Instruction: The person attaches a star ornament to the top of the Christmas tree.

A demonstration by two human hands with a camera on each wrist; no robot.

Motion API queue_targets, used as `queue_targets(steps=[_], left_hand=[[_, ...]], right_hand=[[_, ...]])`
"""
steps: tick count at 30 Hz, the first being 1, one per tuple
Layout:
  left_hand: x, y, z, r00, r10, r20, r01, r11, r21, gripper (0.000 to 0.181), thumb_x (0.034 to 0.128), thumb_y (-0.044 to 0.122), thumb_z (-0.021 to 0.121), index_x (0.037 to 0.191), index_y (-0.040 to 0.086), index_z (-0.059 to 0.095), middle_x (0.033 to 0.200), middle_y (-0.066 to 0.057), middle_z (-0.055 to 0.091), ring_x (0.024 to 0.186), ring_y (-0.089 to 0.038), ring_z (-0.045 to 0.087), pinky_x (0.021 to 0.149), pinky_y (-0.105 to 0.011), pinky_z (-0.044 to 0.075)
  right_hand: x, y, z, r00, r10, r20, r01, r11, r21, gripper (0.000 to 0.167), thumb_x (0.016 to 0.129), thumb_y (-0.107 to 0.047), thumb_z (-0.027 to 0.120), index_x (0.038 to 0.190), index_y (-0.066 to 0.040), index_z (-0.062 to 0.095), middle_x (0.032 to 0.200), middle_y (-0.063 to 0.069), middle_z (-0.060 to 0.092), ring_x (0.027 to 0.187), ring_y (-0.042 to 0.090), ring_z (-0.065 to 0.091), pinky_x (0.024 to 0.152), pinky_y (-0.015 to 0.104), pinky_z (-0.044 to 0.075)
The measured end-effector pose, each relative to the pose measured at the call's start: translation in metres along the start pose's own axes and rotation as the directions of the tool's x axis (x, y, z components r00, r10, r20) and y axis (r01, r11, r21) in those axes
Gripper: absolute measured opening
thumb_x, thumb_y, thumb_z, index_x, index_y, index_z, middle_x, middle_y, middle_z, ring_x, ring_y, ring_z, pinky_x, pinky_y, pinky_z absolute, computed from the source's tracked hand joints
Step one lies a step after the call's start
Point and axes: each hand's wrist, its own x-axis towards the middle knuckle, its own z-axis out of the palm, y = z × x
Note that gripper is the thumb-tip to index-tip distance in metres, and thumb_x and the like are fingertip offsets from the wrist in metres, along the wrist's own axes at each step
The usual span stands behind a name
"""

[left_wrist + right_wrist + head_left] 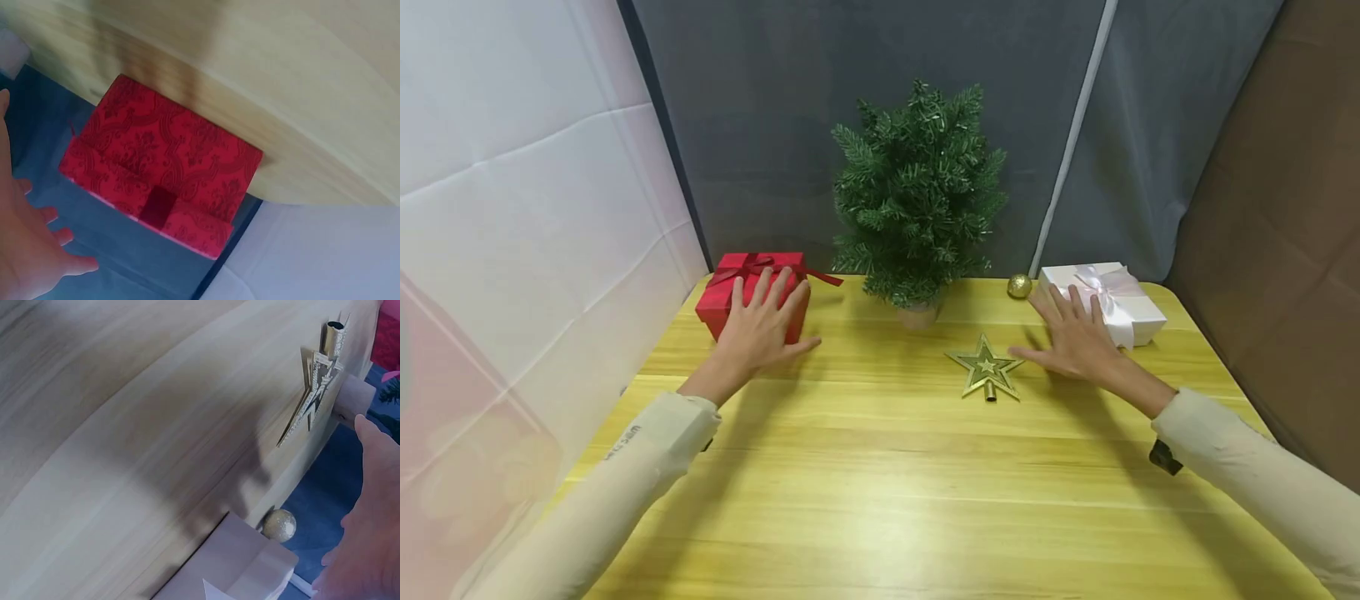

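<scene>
Grey curtain [760, 125]: hanging behind the wood-grain table [850, 467], whose far side is bearing all the items.
Red gift box [165, 140]: sitting at the far left, a dark red bow [748, 264] on its lid.
Left hand [758, 329]: hovering by that box, fingers spread, gripping nothing — the left wrist view is showing a gap.
Miniature Christmas tree [917, 200]: standing upright mid-table, its branches showing no ornaments.
Gold star tree topper [987, 367]: lying in front of the tree, toward the right, socket facing the person.
Gold ball ornament [1019, 287]: resting near the white box's left end.
Right hand [1075, 343]: hovering between topper and white box, fingers extended, holding nothing.
White gift box [1138, 312]: sitting at the far right, wearing a pale satin bow [1108, 283].
Both hands: apparently poising at a reach — grasping anything would be calling for lowering and curling fingers.
</scene>
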Motion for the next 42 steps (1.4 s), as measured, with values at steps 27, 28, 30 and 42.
queue_targets(steps=[27,28,30,42], left_hand=[[0.041,-0.012,-0.077,0.987,0.014,-0.161,-0.013,1.0,0.01,0.084,0.1026,0.06,0.053,0.168,0.017,0.021,0.167,-0.021,0.027,0.152,-0.044,0.024,0.12,-0.07,0.015],[0.043,-0.011,-0.081,0.986,0.016,-0.166,-0.015,1.0,0.009,0.084,0.103,0.06,0.052,0.168,0.018,0.02,0.167,-0.021,0.027,0.152,-0.044,0.024,0.12,-0.07,0.015],[0.047,-0.01,-0.087,0.986,0.016,-0.165,-0.015,1.0,0.009,0.084,0.1039,0.061,0.049,0.168,0.019,0.016,0.167,-0.02,0.026,0.153,-0.044,0.023,0.121,-0.069,0.015],[0.069,-0.007,-0.133,0.983,-0.008,-0.183,0.005,1.0,-0.013,0.079,0.1068,0.058,0.044,0.169,0.022,0.012,0.168,-0.02,0.024,0.154,-0.043,0.022,0.121,-0.069,0.014]], right_hand=[[-0.006,-0.019,0.017,0.992,-0.122,0.016,0.122,0.992,0.013,0.094,0.094,-0.056,0.071,0.162,-0.004,0.033,0.166,0.034,0.015,0.153,0.056,0.006,0.123,0.065,0.007],[-0.005,-0.018,0.019,0.992,-0.129,0.01,0.129,0.992,0.011,0.094,0.093,-0.058,0.07,0.161,-0.005,0.034,0.164,0.035,0.019,0.153,0.056,0.008,0.123,0.065,0.006],[-0.005,-0.018,0.021,0.991,-0.136,0.004,0.136,0.991,0.001,0.093,0.093,-0.059,0.07,0.161,-0.005,0.036,0.161,0.036,0.027,0.152,0.056,0.013,0.123,0.066,0.008],[-0.006,-0.018,0.023,0.983,-0.178,0.047,0.173,0.981,0.091,0.092,0.095,-0.053,0.072,0.161,-0.003,0.034,0.151,0.035,0.046,0.138,0.057,0.043,0.114,0.069,0.032]])
